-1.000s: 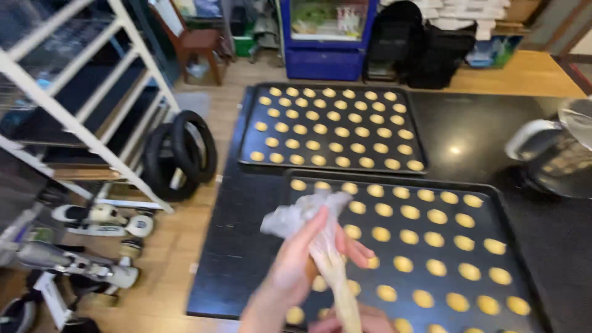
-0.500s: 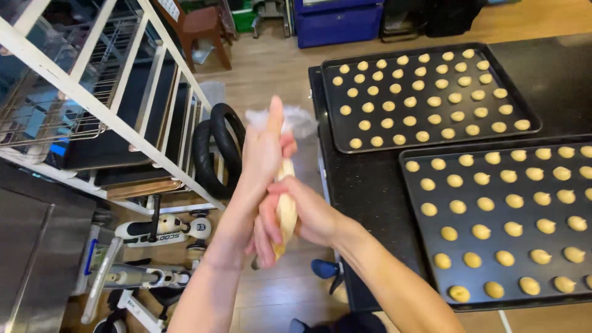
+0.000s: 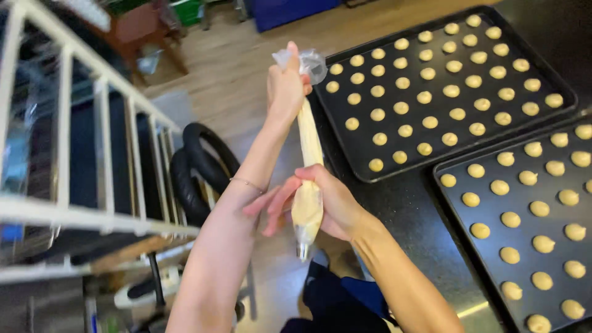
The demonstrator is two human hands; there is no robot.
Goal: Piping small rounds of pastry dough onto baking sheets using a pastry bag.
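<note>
Piping bag: upright, nozzle down, left of the counter. Left hand grip clamped on its twisted top; right hand grip clamped round its lower bulge. Two baking trays of dough dots on counter.

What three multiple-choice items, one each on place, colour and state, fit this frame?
1. Where is the left hand on the piping bag?
A. twisted top
B. nozzle
C. off it

2. What colour are the dough dots on the trays?
A. pink
B. pale yellow
C. green

3. How is the bag held?
A. flat on a tray
B. upright, nozzle down
C. nozzle up

Answers: 1 A, the fist closes on the twist; 2 B, yellow on black; 3 B, the right hand wraps the lower part, tip pointing down.
</note>
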